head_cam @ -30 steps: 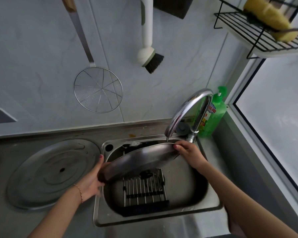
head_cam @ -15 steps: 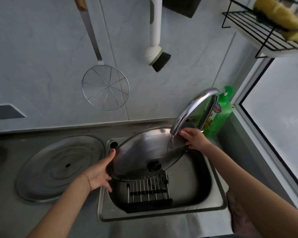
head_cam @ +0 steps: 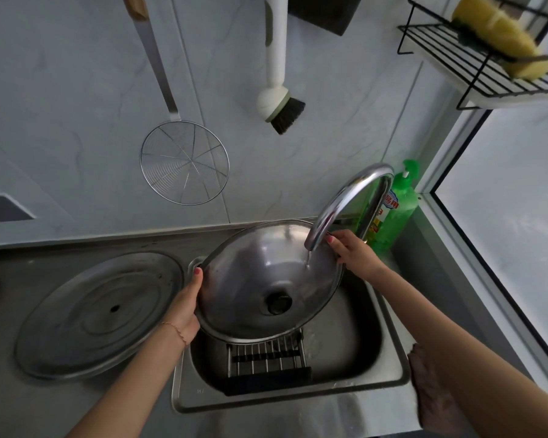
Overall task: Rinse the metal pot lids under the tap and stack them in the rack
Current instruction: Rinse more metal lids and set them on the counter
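well, the only writing we can make out is on the green dish-soap bottle (head_cam: 398,203) at the far right of the steel sink (head_cam: 389,368): its label carries the red characters 品用, the rest too small to read. we hold a large round domed metal lid with a black knob (head_cam: 266,279) over the sink, tilted so its knobbed top faces up and toward us, far rim raised, near rim low just above the wire dish rack (head_cam: 266,358) in the basin. our left hand (head_cam: 184,306) is clamped on the lid's left rim, thumb over the edge; our right hand (head_cam: 353,254) grips the far-right rim, fingers closed on it. a thin stream from the curved chrome tap (head_cam: 345,200) lands on the lid's upper right face. a second, flatter round metal lid with a small centre hole (head_cam: 98,314) lies on the counter left of the sink. on the wall hang a wire mesh skimmer (head_cam: 184,162) and a white dish brush with black bristles (head_cam: 279,99); a yellow sponge (head_cam: 500,39) sits on a black wire shelf (head_cam: 456,58) at far right.
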